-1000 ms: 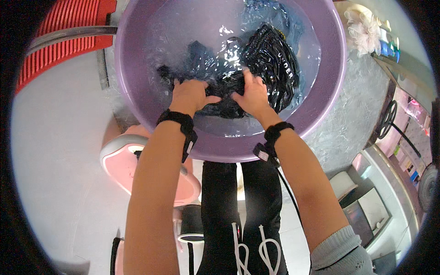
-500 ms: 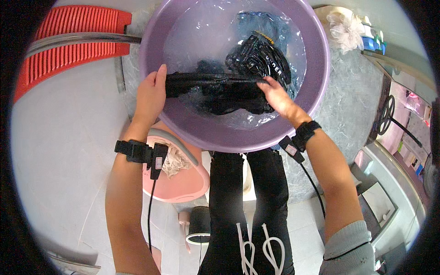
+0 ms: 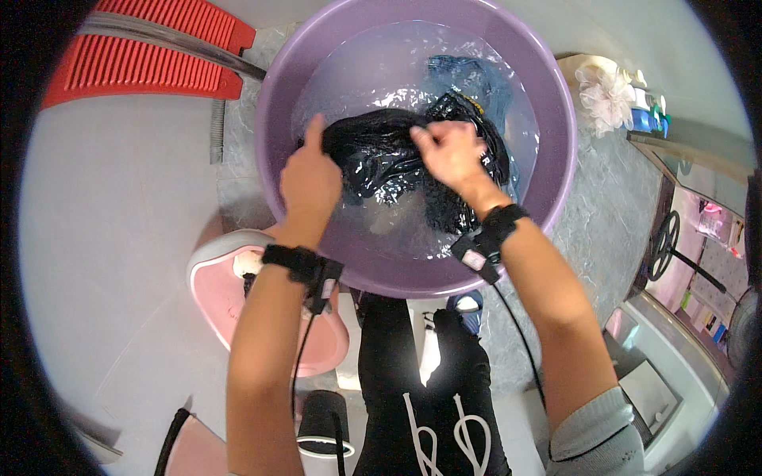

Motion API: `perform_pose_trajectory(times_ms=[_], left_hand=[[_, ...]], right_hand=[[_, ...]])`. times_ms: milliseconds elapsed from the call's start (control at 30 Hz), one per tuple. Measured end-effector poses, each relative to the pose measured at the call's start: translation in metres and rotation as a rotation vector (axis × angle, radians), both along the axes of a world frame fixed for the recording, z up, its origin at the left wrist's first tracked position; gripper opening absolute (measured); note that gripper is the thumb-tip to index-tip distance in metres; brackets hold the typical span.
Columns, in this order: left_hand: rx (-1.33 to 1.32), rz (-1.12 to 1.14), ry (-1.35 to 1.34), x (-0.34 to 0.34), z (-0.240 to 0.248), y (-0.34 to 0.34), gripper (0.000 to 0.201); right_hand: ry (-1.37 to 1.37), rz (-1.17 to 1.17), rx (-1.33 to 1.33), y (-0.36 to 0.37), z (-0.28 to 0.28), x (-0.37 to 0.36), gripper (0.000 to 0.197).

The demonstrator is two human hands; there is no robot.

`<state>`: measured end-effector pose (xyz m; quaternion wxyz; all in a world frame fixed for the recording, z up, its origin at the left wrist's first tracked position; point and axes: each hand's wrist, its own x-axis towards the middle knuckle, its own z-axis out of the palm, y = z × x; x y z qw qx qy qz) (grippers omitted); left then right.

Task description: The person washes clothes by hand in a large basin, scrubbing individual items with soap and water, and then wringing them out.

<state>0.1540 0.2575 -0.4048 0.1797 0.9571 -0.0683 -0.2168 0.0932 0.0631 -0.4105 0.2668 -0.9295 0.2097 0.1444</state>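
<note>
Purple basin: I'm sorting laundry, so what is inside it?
Cloudy water, black clothes by the left hand and right hand, and blue cloth toward the far right. Whatever lies beneath the clothes is covered.

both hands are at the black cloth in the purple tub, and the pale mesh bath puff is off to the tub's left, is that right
Not quite: the pale mesh bath puff is off to the tub's right, as the head view shows. The rest stands: left hand and right hand are at the black cloth in the purple tub.

A home washroom, judging by the bath puff (image 3: 605, 99), bottles (image 3: 647, 120) and purple washtub (image 3: 557, 143).
</note>
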Motion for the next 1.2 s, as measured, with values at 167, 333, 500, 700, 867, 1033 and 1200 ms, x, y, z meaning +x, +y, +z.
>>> perform_pose_trajectory(times_ms=[167, 333, 500, 700, 867, 1033, 1200], left_hand=[[0.164, -0.085, 0.323, -0.043, -0.063, -0.05, 0.06], [0.129, -0.219, 0.306, -0.049, -0.107, -0.036, 0.055], [0.2, -0.147, 0.294, -0.027, -0.108, -0.018, 0.031], [-0.279, 0.134, 0.181, -0.001, -0.051, 0.005, 0.047], [-0.309, 0.008, -0.168, -0.004, -0.002, 0.02, 0.042], [-0.513, 0.065, -0.406, -0.002, 0.036, 0.019, 0.023], [-0.55, 0.164, -0.437, 0.004, 0.088, 0.014, 0.027]], right_hand=[[0.158, 0.546, -0.121, 0.021, -0.069, -0.029, 0.032], [0.412, 0.809, -0.283, 0.002, -0.097, -0.036, 0.038], [0.104, 0.41, -0.039, -0.038, -0.111, -0.018, 0.046], [0.325, 0.509, -0.488, -0.035, -0.097, -0.019, 0.027], [-0.025, 0.178, 0.108, -0.06, -0.022, 0.013, 0.038], [-0.319, 0.138, 0.338, -0.059, 0.037, 0.029, 0.041], [-0.44, 0.145, 0.243, -0.04, 0.116, 0.038, 0.043]])
